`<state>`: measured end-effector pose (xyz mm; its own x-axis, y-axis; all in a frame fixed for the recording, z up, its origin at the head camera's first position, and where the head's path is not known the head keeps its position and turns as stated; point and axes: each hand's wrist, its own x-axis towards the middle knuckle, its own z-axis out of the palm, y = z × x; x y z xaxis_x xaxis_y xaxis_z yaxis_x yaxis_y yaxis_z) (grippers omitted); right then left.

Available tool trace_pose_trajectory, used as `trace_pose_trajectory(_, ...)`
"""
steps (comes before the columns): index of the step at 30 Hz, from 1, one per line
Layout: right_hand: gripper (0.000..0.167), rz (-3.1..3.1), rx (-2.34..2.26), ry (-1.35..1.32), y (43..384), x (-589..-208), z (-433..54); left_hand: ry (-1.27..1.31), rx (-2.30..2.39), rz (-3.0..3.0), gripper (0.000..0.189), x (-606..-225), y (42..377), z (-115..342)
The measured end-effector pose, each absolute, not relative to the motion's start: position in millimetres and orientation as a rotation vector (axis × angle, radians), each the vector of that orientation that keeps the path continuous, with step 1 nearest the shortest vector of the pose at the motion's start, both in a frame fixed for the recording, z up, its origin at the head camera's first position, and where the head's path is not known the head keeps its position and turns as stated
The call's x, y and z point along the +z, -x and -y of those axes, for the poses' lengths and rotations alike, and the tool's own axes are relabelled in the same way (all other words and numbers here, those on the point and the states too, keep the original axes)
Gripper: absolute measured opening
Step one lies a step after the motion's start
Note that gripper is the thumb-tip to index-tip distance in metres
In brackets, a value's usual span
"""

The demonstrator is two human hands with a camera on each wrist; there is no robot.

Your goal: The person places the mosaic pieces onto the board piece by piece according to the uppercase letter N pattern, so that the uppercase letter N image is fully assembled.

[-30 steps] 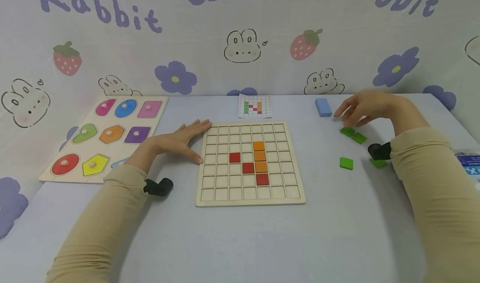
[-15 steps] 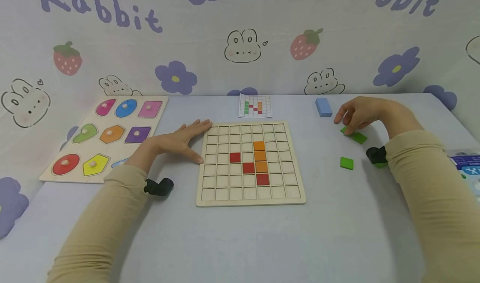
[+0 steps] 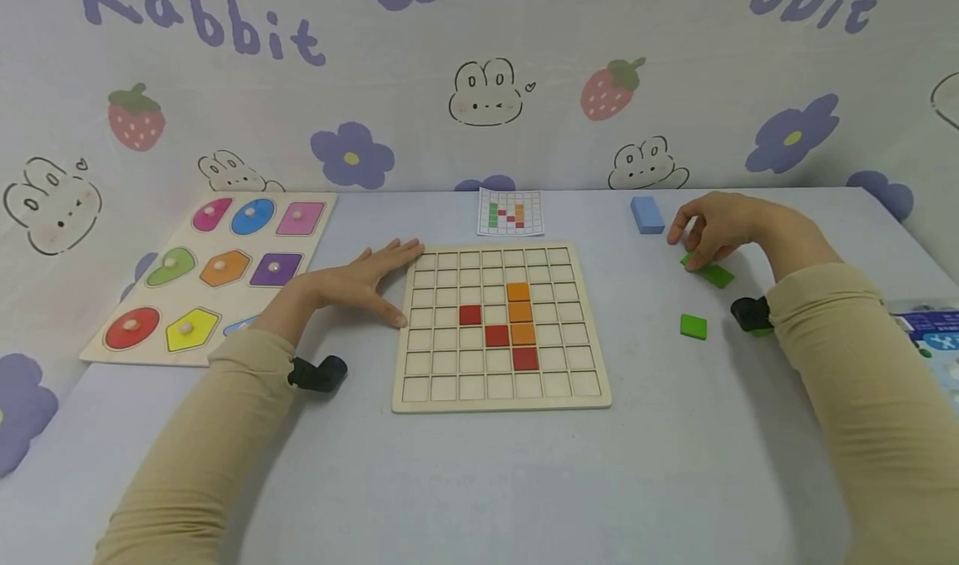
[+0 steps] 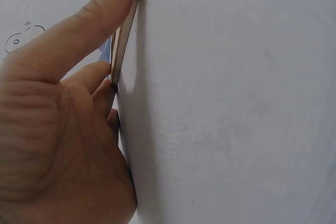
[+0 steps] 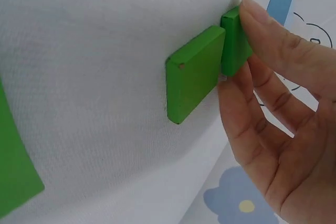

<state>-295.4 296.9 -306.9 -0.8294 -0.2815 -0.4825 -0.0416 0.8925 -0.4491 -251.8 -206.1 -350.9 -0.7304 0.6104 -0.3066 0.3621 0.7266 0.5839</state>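
Right hand (image 3: 722, 222) apparently pinching green tile (image 5: 235, 45); left hand (image 3: 350, 283) spread, touching grid board (image 3: 472, 388).

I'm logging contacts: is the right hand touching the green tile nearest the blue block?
Touching. The right wrist view shows the right hand pinching that green tile, thumb against its edge.

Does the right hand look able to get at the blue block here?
Likely yes: the blue block lies near the right hand, nothing between them, though that hand pinches a green tile.
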Motion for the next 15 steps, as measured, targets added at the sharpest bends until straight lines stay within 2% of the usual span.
trace_pose_trajectory(4,0.045,-2.513,-0.588,0.232,295,-307,-297,-0.74,0.682,-2.445,0.111,-351,252,206)
trace_pose_trajectory(15,0.026,-2.524,-0.543,0.389,291,-298,-279,-0.736,0.688,-2.439,0.111,-350,251,205)
